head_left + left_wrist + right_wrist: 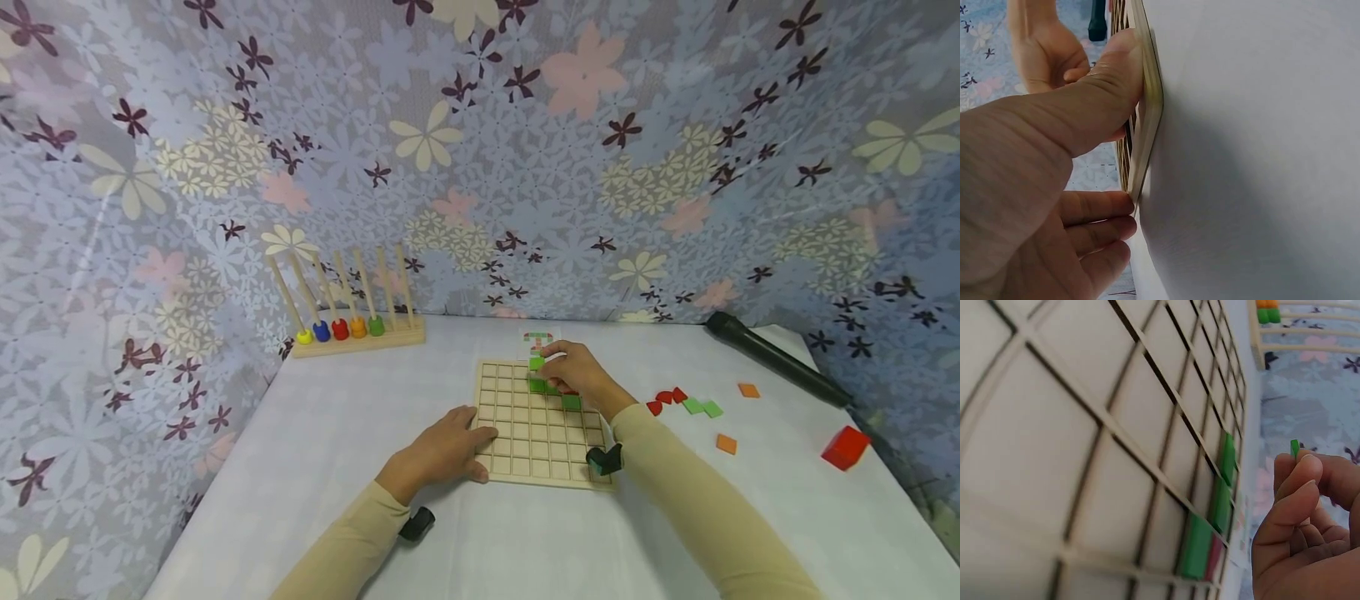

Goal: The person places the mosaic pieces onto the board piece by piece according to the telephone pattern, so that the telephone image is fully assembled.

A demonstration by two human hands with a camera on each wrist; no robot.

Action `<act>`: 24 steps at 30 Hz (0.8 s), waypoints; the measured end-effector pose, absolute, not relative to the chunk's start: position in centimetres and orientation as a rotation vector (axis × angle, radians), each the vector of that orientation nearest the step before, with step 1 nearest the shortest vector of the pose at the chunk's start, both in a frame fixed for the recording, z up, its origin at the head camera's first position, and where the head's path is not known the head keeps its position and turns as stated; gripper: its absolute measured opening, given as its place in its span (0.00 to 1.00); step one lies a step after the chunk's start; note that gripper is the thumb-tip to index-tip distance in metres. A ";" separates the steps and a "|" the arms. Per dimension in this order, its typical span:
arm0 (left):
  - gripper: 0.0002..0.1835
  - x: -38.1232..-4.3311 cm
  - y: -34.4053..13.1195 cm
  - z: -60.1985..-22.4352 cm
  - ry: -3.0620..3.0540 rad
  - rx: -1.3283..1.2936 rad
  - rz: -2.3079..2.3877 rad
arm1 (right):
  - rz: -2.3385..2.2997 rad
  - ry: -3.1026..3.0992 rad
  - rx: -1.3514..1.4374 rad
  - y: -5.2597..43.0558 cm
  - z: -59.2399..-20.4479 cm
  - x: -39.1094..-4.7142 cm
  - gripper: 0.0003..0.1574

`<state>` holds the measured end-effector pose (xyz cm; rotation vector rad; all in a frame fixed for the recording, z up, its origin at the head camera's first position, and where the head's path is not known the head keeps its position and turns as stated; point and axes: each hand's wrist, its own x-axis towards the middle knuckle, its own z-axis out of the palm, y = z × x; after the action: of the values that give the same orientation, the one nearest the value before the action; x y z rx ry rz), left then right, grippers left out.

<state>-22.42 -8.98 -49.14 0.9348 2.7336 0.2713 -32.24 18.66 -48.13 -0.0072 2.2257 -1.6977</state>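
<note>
My right hand (pixel 581 379) pinches a small green tile (pixel 1294 447) between thumb and fingertips, above the far edge of the wooden grid board (pixel 517 442). Several green tiles, one of them a green square (pixel 572 402), sit in the board's cells below that hand. Among them is a red piece (pixel 1214 557), partly hidden in the head view. My left hand (pixel 442 446) rests at the board's left edge near the front corner. In the left wrist view its thumb (pixel 1110 81) lies along the rim, and its other fingertips touch the edge.
Behind the board lies a pattern card (pixel 537 340). A peg stand (pixel 360 337) with coloured beads is at the back left. On the right are red pieces (pixel 664 397), light green tiles (pixel 702 407), orange tiles (pixel 726 443), a red block (pixel 846 447) and a dark rod-like object (pixel 780 358).
</note>
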 end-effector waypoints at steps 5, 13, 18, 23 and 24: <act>0.38 -22.3 -8.9 -49.1 2.735 0.955 0.278 | -1.596 2.307 -0.068 17.4 -49.2 -31.9 0.29; 0.38 -22.4 -9.1 -49.3 2.746 0.988 0.257 | -1.255 2.588 -0.150 15.6 -49.3 -31.3 0.22; 0.39 -22.6 -9.2 -49.5 2.744 0.989 0.252 | -1.133 2.656 -0.150 15.2 -49.4 -31.3 0.20; 0.39 -22.7 -9.2 -49.5 2.741 0.976 0.265 | -1.109 2.658 -0.158 15.1 -49.5 -31.4 0.20; 0.39 -22.7 -9.2 -49.5 2.741 0.977 0.266 | -1.100 2.663 -0.160 15.1 -49.5 -31.4 0.20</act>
<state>-22.73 -9.21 -49.52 0.9769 2.7406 0.2662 -31.36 15.06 -49.49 -0.1600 2.6632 -1.1005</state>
